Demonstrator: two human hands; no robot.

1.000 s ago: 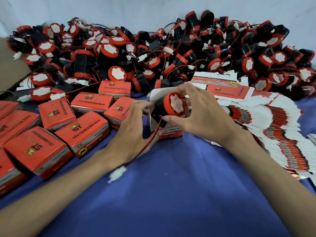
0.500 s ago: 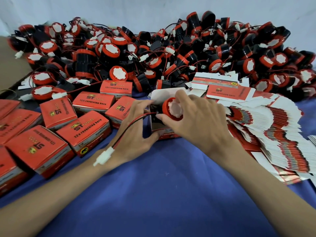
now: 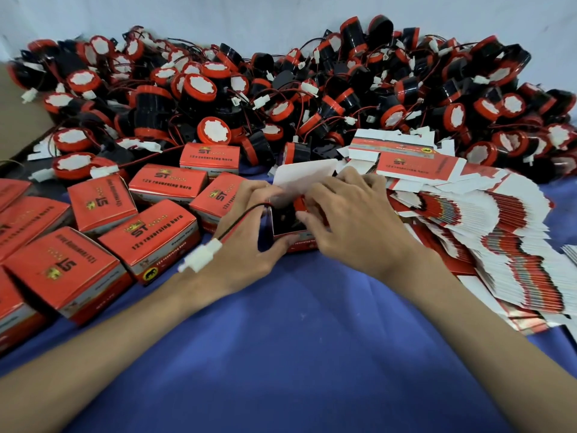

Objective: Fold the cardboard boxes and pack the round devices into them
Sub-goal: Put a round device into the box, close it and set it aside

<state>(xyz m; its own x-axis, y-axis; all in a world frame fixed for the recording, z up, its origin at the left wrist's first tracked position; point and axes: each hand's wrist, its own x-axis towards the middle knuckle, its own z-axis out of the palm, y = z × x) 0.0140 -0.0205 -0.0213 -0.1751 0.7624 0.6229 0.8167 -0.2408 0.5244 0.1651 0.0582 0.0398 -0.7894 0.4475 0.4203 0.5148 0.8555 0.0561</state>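
The left hand (image 3: pixel 246 232) holds the open box (image 3: pixel 288 240). The right hand (image 3: pixel 352 220) grips a round device (image 3: pixel 300 204), pushing it inside. Left of this box sit closed boxes (image 3: pixel 150 235). Behind it waits a huge pile (image 3: pixel 281 98); right of it, flat boxes (image 3: pixel 499 245). I think lots is left.

Single head-worn camera; looks forward and down; close above the table (image 3: pixel 312 354).

A pale, bluish-white wall (image 3: pixel 218 14) runs across the back, plain and slightly mottled; a blue cloth (image 3: pixel 296 354) covers the tabletop (image 3: pixel 312 401), lying in soft creases toward the near edge; a flat brown panel (image 3: pixel 18 120) shows at the far left; the light is even and soft.
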